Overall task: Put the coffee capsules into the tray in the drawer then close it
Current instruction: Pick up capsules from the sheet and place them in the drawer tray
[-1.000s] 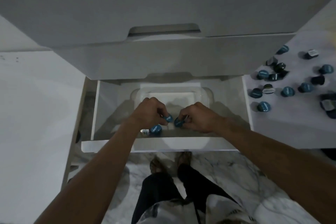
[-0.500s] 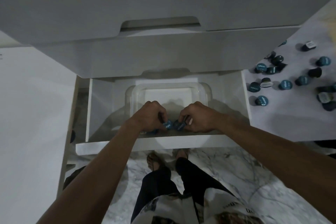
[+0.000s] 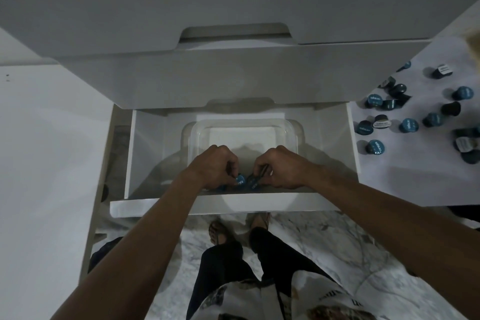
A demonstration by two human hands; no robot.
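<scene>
Vs half a second ago: both hands stay low at the near edge of the tray, barely shifted, capsules between them packed a bit tighter; counter capsules unchanged, drawer still pulled out. Left hand [image 3: 213, 167] has fingers curled, pinching a teal capsule [image 3: 240, 180] at its fingertips, foil lid tilted up and toward the right hand. Right hand [image 3: 281, 169] is also curled, pinching a second teal capsule [image 3: 253, 184] just beside the first, lid tilted up and toward the left hand; the two capsules are touching or nearly so, can't tell which. Another bit of teal shows under the left hand, too hidden to tell how it lies. Clear plastic tray [image 3: 293, 135] sits in the middle of the open white drawer [image 3: 153, 153], long axis running left-right, its far part bare. Held capsules sit over the tray's near edge, close to the drawer's front panel. Loose capsules [image 3: 407, 125] lie scattered on the white counter [image 3: 415, 179] right of the drawer, near its left edge, some lid-up, some on their sides, some dark ones mixed in. Person's feet on marble floor [image 3: 324, 236] below the drawer front
</scene>
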